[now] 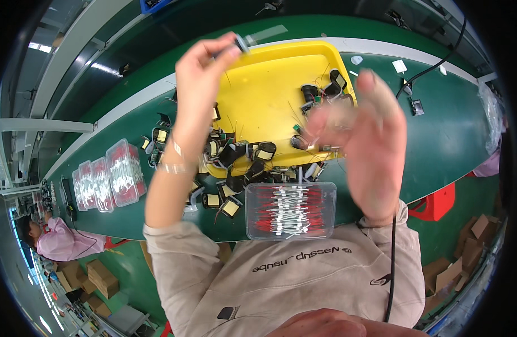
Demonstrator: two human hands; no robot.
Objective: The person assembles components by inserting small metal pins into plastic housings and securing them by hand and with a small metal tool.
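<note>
My left hand (205,64) is raised over the far left corner of the yellow tray (258,90). Its thumb and fingers pinch a small dark part (241,44), from which a clear strip (268,35) sticks out to the right. My right hand (373,135), smeared by motion, hovers at the tray's right edge. Its thumb and fingers look spread apart, near several black wired parts (310,92) in the tray. More black parts with cream pads (230,208) are heaped along the tray's near left side, some inside it and others on the green table (438,135).
A clear box (290,210) of red and white wired pieces stands close to my body. Similar lidded boxes (123,171) sit to the left. A black cable (393,269) hangs at my right side. Further left is a person in pink (67,238); cardboard boxes (104,278) lie on the floor.
</note>
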